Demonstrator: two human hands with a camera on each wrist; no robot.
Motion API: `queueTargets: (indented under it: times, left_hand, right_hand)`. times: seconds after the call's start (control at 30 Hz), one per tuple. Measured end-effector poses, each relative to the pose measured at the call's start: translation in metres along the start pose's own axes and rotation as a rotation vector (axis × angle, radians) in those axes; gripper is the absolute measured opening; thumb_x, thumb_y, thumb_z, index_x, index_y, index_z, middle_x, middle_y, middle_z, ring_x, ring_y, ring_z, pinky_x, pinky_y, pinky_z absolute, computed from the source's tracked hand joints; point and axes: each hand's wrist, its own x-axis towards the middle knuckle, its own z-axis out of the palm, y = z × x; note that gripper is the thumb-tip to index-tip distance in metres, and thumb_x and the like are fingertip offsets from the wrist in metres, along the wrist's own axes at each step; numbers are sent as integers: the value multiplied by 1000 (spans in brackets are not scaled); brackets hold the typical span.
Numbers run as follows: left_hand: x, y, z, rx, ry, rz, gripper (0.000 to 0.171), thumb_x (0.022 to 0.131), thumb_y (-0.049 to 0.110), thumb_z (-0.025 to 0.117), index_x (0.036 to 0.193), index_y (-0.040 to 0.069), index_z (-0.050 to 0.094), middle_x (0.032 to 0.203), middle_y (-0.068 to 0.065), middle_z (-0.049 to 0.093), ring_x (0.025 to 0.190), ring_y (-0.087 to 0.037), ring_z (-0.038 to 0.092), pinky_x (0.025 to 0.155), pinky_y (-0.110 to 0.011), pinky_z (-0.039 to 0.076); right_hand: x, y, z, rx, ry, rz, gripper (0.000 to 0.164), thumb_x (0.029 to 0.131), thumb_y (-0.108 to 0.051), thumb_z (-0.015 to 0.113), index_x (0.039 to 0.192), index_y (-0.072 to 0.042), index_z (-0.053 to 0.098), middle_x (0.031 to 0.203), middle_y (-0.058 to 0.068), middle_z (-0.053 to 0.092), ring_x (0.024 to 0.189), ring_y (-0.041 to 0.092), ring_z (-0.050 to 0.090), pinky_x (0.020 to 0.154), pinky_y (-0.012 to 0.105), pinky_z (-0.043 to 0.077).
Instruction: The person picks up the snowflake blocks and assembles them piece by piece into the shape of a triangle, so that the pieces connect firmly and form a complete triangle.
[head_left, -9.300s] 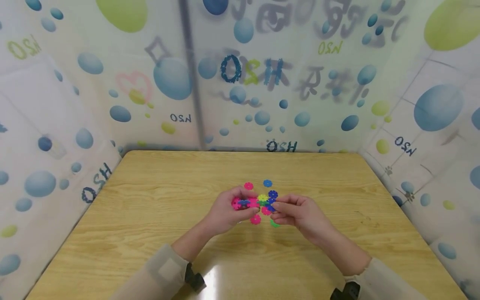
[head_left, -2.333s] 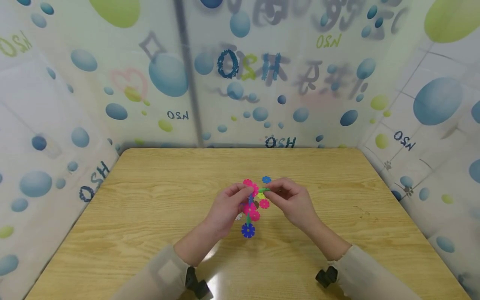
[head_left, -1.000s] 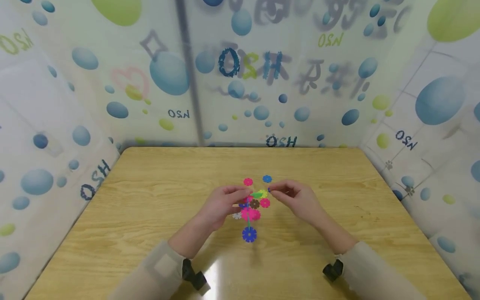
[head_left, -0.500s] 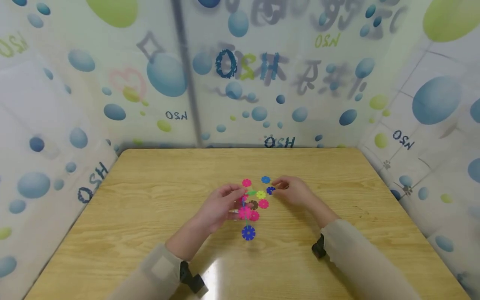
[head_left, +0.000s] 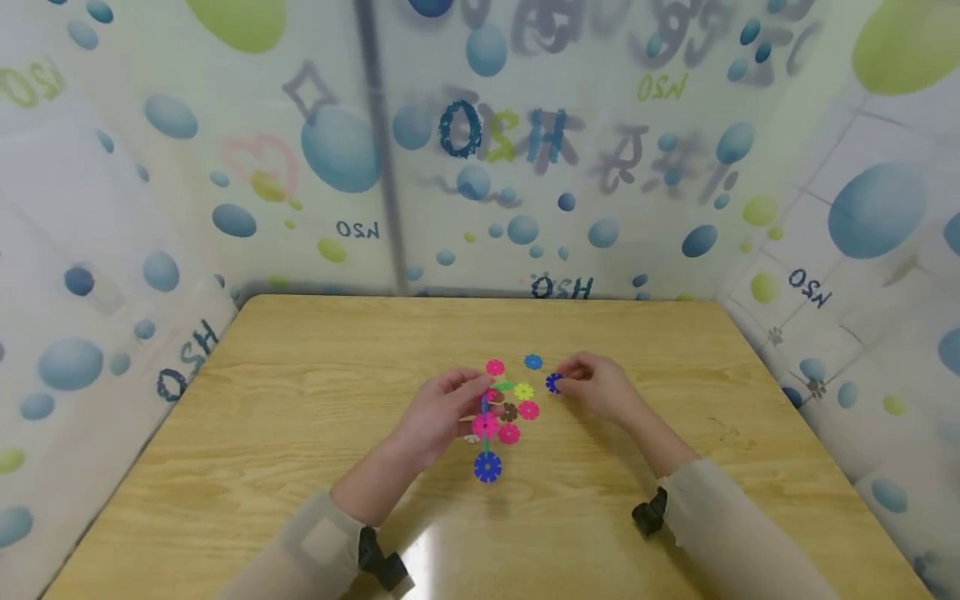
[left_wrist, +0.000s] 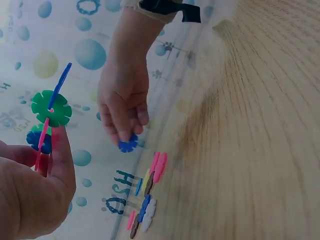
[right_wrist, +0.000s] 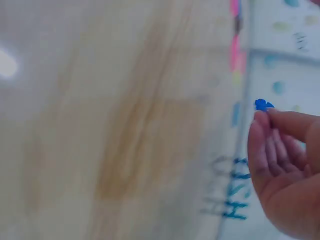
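Note:
My left hand holds a chain of interlocking snowflake discs above the table. A dark blue disc forms its near end, and a green disc stands at the end by my thumb. In the left wrist view the green disc is slotted to pink and blue ones; my fingers partly hide the chain. To the right, my right hand pinches a loose dark blue snowflake disc between thumb and fingertips. The right wrist view shows that blue disc at the fingertips, apart from the chain.
Loose discs lie on the wooden table between the hands: pink, yellow, brown, light blue and a partly hidden white one. Patterned curtains enclose the table's back and sides.
The green disc, at my right fingertips 2.3 seconds ago, is now on the chain. My right hand has since taken the dark blue disc and shifted slightly right with it.

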Motion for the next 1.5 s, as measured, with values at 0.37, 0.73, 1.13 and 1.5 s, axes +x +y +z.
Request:
queueTargets:
  times: [0.37,0.73,1.13,1.5]
  left_hand:
    - [-2,2,6,-4,-30,22,37,114,28,63,132,-4,67,101,-2,81,99,-17,79,88,-28,67]
    - [-1,-1,7,0,-15,29,37,113,28,64,130,-5,68,103,-7,82,95,-15,79,85,-26,66]
    - [1,-4,13,-40,27,22,29,114,21,62,123,-5,73,91,-2,83,88,-12,81,79,-24,67]
    - [3,-12,22,-139,86,14,33,114,19,60,127,-10,69,89,1,82,84,-10,81,79,-26,68]
  right_hand:
    - [-47,-39,7,563,-84,-41,31,107,-18,74,131,2,72,113,4,78,98,22,80,92,35,68]
    - [-50,-41,13,564,-88,-47,28,107,-17,73,129,2,72,113,6,77,97,25,81,90,34,69]
    - [-52,-44,21,581,-120,-56,26,107,-11,72,125,7,70,107,8,79,91,15,80,84,30,69]
    - [-50,-45,30,687,-88,16,28,108,-10,70,129,9,68,109,9,76,89,14,80,87,29,68]
